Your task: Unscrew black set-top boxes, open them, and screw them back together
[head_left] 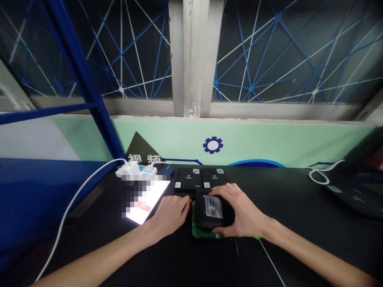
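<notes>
My right hand [239,209] spans a black flat device [227,211] with a silver label on its upper face, thumb at the near edge and fingers at the far edge. Beneath it, a green board [202,232], which looks like a circuit board, sticks out at the near side. My left hand [170,213] is closed beside the device's left edge, fingers curled down; what they hold, if anything, is hidden. Just behind the device lie two black boxes, a left box [188,179] and a right box [214,177], with small stickers on them.
Left of my left hand lies a lit, partly pixelated screen [154,199]. Behind it sits a white power strip [121,172] with plugs and a white cable [70,203]. A thin pale cord [271,259] runs toward me. Another black device [356,199] rests at the right.
</notes>
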Demonstrator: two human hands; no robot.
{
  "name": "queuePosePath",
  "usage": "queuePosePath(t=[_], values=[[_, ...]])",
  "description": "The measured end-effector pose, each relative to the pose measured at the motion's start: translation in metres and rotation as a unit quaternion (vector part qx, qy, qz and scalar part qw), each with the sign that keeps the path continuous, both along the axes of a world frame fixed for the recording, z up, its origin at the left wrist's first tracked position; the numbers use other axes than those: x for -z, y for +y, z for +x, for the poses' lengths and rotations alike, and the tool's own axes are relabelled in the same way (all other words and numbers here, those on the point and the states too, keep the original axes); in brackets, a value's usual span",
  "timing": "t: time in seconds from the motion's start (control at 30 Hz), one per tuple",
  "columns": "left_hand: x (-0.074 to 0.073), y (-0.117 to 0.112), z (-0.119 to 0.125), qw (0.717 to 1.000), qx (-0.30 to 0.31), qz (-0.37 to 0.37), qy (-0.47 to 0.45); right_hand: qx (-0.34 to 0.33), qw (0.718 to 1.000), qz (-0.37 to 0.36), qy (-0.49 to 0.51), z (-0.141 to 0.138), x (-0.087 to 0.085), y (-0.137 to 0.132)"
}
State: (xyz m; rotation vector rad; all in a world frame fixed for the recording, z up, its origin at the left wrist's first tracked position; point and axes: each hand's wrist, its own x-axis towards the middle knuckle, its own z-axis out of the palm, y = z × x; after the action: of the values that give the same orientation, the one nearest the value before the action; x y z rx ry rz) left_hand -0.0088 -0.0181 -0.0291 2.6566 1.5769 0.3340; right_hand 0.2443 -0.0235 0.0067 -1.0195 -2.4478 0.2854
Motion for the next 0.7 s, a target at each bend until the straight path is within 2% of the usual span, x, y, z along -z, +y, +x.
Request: queuePosePath(t=[0.7], values=[[0.0037, -0.0014, -0.0022, 1.000, 0.007, 0.029, 0.009, -0.019, 0.999, -0.031, -0.011, -0.0088, 0.0092, -0.0058]])
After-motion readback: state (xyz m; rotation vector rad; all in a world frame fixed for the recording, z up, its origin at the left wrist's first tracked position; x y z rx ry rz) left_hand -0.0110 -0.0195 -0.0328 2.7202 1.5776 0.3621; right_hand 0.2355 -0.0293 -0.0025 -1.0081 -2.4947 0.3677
